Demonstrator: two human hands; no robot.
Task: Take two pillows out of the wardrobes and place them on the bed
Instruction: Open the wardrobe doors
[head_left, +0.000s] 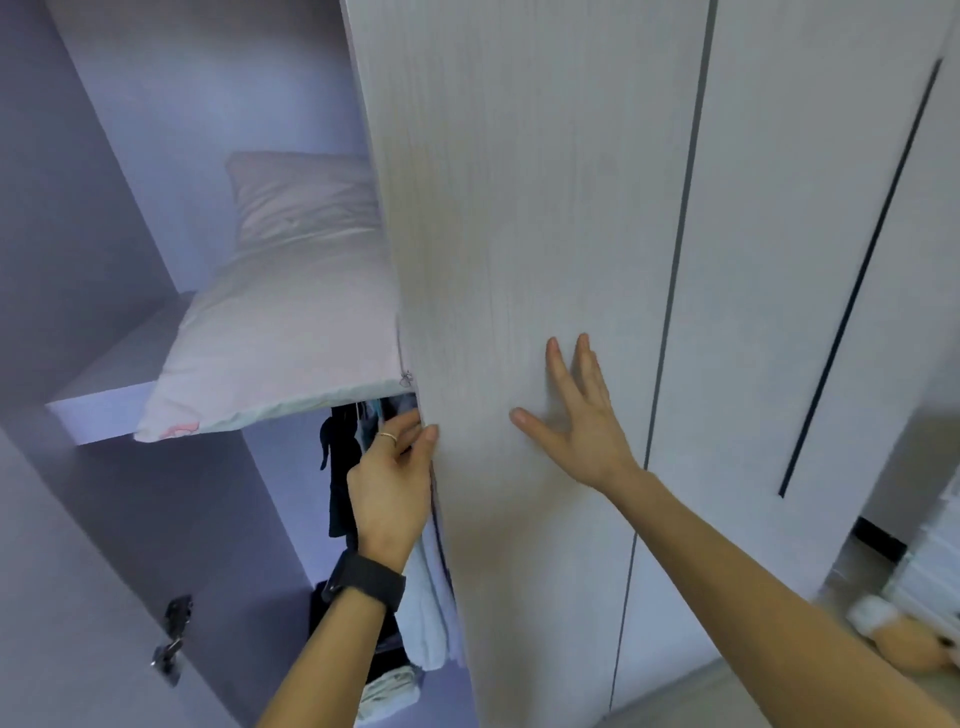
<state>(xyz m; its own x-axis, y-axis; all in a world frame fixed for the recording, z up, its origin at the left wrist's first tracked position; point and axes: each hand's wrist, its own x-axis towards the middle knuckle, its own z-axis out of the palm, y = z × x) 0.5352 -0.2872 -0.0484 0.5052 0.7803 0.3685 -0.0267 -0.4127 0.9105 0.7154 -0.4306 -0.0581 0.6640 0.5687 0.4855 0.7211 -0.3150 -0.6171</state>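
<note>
From the head camera, I see the flat pale pink fabric pillow (280, 343) lying on the lilac-tinted wardrobe shelf (93, 395). Its long axis runs from the shelf's front edge back into the compartment. Its near end hangs slightly over that front edge, with one corner pointing down and to the left. Its right side is hidden behind the pale wood-grain wardrobe door (519, 260). Behind it a second pale pillow (306, 197) stands nearly upright against the back wall.

My left hand (389, 467) has its fingers curled round the door's free edge just under the shelf, with the thumb on the front face. My right hand (576, 415) lies flat on the door's face, fingers spread and pointing up.

To the left of the pillows the shelf is bare as far as the side wall, and there is open height above them. Below the shelf, dark hanging clothes (337, 467) and a light blue folded cloth (431, 597) sit close behind my left wrist. To the right, a closed pale door carries a slim dark handle strip (857, 286).
</note>
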